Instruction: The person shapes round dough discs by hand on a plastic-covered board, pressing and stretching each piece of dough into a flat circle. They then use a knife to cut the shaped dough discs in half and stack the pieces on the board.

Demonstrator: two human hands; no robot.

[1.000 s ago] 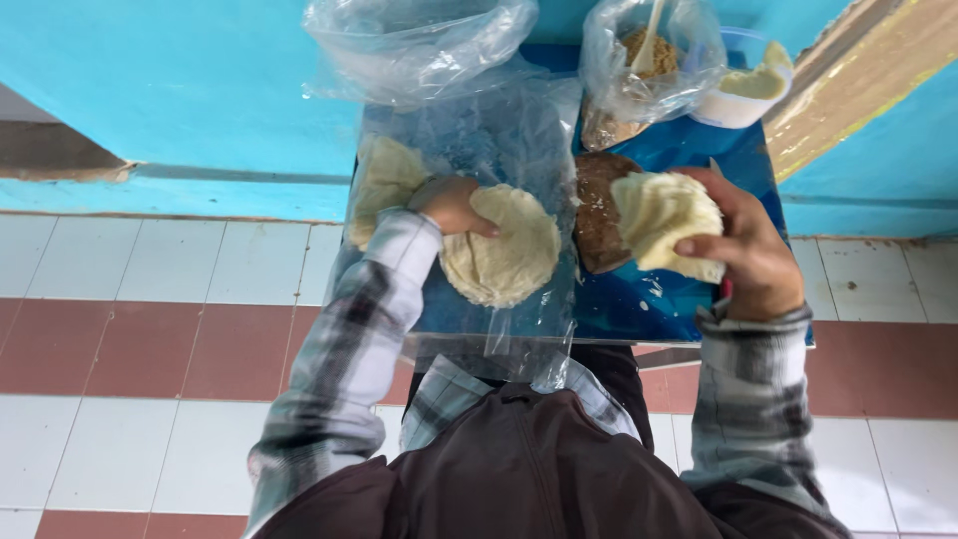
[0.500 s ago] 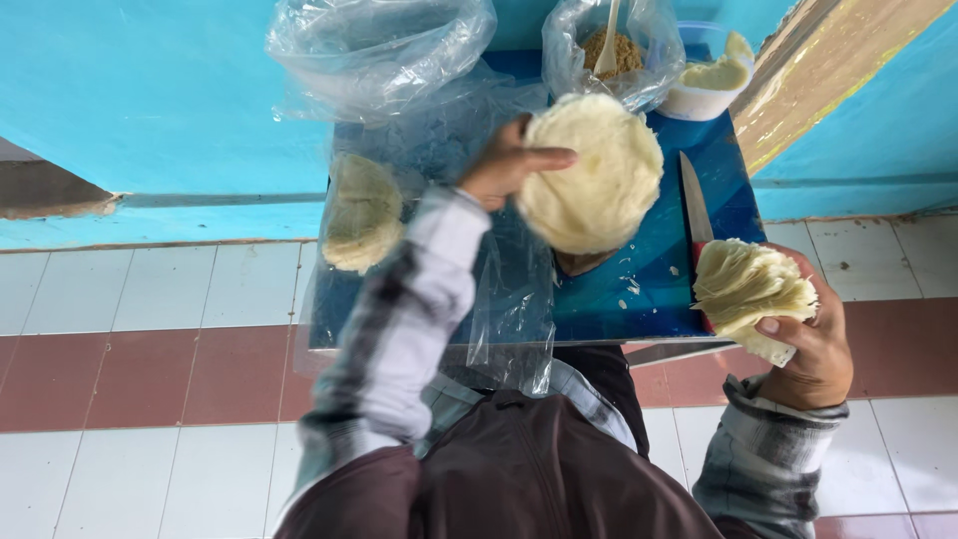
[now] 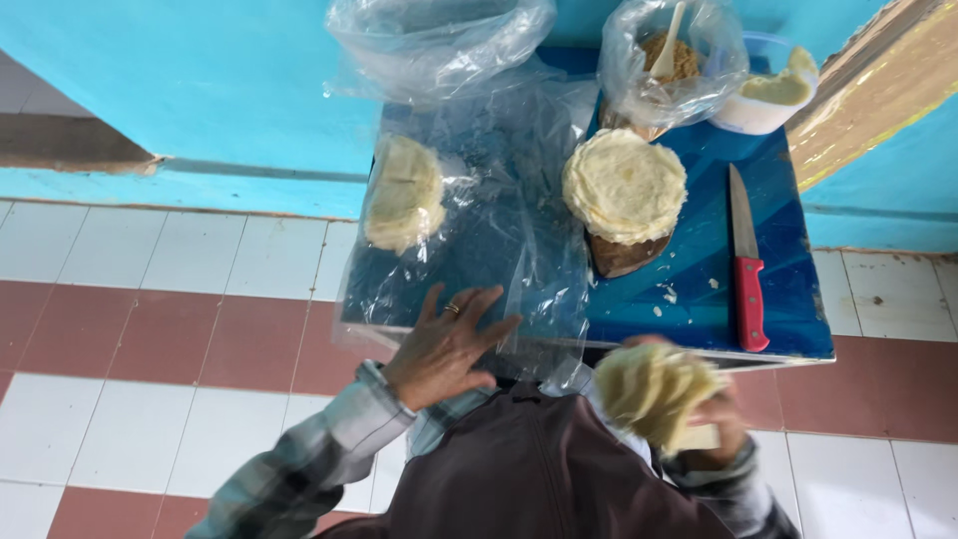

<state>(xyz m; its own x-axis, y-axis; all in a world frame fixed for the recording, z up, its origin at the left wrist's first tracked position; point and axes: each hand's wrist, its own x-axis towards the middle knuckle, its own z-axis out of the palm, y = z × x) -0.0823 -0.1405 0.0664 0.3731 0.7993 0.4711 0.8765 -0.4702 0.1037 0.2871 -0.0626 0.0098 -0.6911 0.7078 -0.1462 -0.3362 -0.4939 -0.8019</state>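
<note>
My left hand (image 3: 447, 344) hovers with fingers spread over the near edge of a clear plastic sheet (image 3: 499, 230) on a small blue table (image 3: 699, 309); it holds nothing. My right hand (image 3: 720, 427) grips a wad of pale folded flatbreads (image 3: 654, 389) close to my body, below the table's front edge. A round stack of pale flatbreads (image 3: 625, 186) lies on a brown board in the middle of the table. Another pale stack (image 3: 404, 192) lies under the plastic at the left.
A red-handled knife (image 3: 745, 262) lies on the table's right side. At the back are an empty clear bag (image 3: 439, 40), a bag of brown filling with a spoon (image 3: 671, 62) and a white bowl of cream paste (image 3: 768, 95). Turquoise wall behind, red and white floor tiles below.
My left hand set the round flatbread on the central stack and drew back to the table's near edge. My right hand with its folded flatbreads moved down and left, towards my body.
</note>
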